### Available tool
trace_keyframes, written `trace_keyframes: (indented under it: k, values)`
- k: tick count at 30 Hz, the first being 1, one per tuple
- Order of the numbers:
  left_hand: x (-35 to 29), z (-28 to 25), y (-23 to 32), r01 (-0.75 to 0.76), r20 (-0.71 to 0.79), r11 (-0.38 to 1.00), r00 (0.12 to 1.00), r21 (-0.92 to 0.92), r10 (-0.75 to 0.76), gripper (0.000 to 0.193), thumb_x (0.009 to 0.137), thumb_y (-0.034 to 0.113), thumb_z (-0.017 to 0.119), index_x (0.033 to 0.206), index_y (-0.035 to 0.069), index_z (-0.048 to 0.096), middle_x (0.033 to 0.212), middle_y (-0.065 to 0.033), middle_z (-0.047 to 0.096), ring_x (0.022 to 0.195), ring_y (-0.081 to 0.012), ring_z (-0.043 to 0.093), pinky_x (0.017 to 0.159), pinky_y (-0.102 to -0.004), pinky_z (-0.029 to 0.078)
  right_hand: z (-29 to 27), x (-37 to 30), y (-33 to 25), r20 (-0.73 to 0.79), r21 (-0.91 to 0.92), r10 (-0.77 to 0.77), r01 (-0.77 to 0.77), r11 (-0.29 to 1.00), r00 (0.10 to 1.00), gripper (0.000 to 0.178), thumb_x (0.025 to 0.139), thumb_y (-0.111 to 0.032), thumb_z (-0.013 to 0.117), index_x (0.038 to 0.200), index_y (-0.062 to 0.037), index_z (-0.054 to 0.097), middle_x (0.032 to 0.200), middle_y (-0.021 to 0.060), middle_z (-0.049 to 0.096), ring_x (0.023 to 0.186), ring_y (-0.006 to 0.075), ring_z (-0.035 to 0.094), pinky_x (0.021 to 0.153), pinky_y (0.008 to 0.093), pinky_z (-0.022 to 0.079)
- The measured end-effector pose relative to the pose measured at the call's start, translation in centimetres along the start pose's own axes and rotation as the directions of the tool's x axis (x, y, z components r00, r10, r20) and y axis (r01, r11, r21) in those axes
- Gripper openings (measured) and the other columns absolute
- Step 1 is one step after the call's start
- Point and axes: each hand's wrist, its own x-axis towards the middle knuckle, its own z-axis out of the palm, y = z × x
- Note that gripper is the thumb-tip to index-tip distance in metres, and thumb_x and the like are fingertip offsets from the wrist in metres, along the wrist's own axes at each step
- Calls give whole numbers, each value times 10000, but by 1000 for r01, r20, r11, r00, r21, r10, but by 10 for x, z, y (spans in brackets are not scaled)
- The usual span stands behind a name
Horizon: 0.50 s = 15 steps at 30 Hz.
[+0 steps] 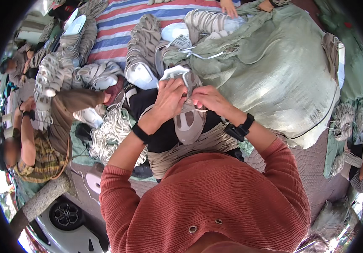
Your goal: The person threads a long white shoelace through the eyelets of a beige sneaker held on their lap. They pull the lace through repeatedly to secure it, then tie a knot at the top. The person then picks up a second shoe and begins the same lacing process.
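Note:
A grey-beige shoe upper (188, 126) lies across my lap, its toe toward me and its pale lining showing at the far end. My left hand (171, 99) is closed around the upper's left side, fingers curled over its opening. Close beside it, my right hand (211, 100) pinches at the lacing area; whatever sits between those fingertips is too small to make out. Beige laces (190, 157) stretch in a bunch over my lap. To the left hangs a tangled heap of white laces (116, 133).
Stacked shoe uppers (141, 46) stand ahead on a striped sheet (114, 29). A big pale-green sack (270, 76) bulges at the right. Another person (38, 147) sits at the left, near a tree trunk (48, 196) and a parked car (69, 230). Someone's hand (228, 7) shows at the top.

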Motion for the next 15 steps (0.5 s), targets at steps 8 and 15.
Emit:
trace_keyframes:
  k: [8, 15]
  values:
    - [-2, 1, 0, 0, 17, 998, 1000, -71, 1, 278, 657, 28, 730, 904, 75, 611, 962, -57, 534, 963, -261, 526, 850, -399, 327, -23, 8, -29, 95, -720, -55, 107, 686, 994, 272, 788, -239, 702, 1012, -92, 655, 1017, 71, 655, 875, 204, 641, 769, 355, 484]
    - [-5, 14, -10, 88, 0, 984, 996, -152, -89, 195, 673, 20, 708, 813, 103, 601, 927, -44, 570, 930, -250, 550, 799, -393, 338, -36, 27, -37, 268, -606, -407, 481, 633, 873, 671, 701, -315, 801, 1282, -149, 510, 1366, 96, 427, 1232, 341, 425, 1013, 453, 381]
